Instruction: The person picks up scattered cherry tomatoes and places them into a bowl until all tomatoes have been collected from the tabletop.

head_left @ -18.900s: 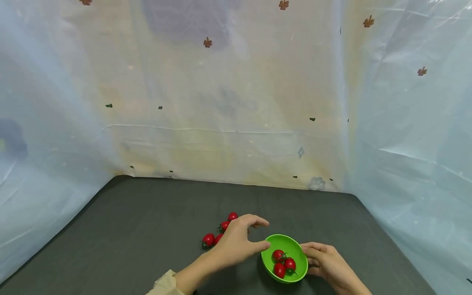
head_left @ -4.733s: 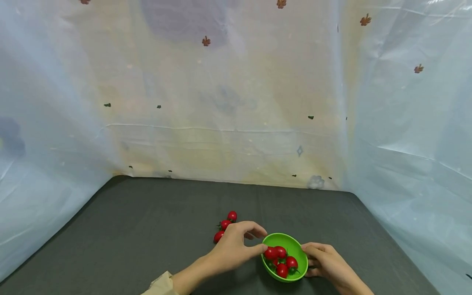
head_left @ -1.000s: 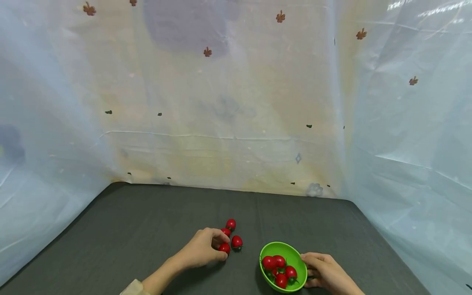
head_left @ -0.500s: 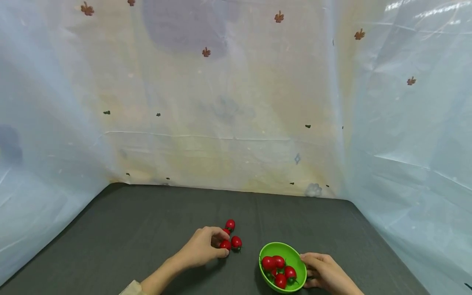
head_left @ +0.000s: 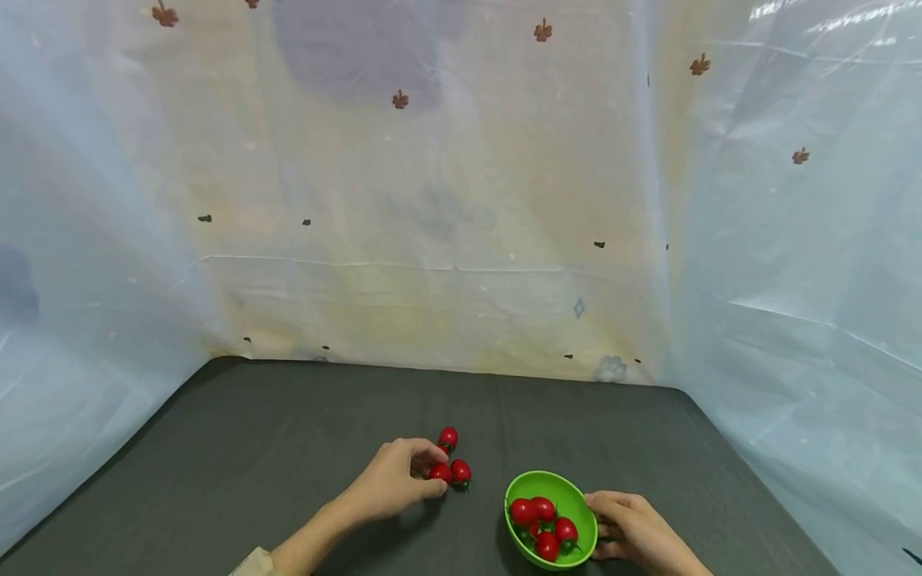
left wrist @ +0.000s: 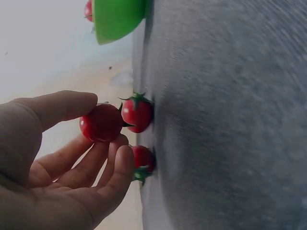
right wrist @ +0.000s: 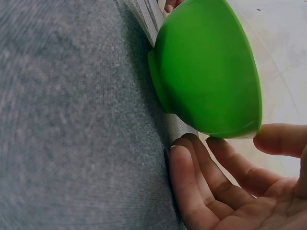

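My left hand pinches a red cherry tomato between thumb and fingers; in the left wrist view it shows close over the table. Another cherry tomato lies just right of it, green calyx toward me. Farther back is one more tomato, with another partly hidden behind my fingers. On the right stands a green bowl with several cherry tomatoes inside. My right hand holds the bowl's right side, thumb at the rim and fingers against the outer wall.
A dark grey cloth covers the table. Pale patterned plastic sheeting rises along its back and both sides. The bowl stands a short way right of the loose tomatoes.
Since the earliest frame, the bowl has gained tomatoes. My left hand has gone from the bowl's rim back left to the loose tomatoes and taken one. My right hand stays at the bowl.
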Motion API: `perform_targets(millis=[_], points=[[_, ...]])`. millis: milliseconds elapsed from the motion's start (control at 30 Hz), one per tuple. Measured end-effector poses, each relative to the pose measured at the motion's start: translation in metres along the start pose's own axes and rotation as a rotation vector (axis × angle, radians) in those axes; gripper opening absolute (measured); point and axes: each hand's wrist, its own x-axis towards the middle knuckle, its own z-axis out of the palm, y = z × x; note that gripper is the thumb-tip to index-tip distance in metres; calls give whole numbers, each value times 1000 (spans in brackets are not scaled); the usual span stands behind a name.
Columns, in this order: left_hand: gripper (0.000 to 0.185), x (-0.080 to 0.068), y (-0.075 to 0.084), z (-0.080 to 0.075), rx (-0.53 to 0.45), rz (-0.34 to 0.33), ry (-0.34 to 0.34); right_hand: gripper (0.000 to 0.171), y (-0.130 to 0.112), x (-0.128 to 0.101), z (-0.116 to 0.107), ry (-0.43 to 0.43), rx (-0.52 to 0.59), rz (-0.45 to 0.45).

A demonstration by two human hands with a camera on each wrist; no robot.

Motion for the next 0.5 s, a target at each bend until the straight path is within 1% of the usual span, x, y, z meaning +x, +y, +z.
perform_targets(millis=[233, 500], points=[[30, -2, 12, -3, -76, 23, 22, 44, -1, 0, 1, -2, 12, -10], [32, -5, 20, -4, -97, 35, 29, 44, -3, 0, 2, 13, 16, 0]])
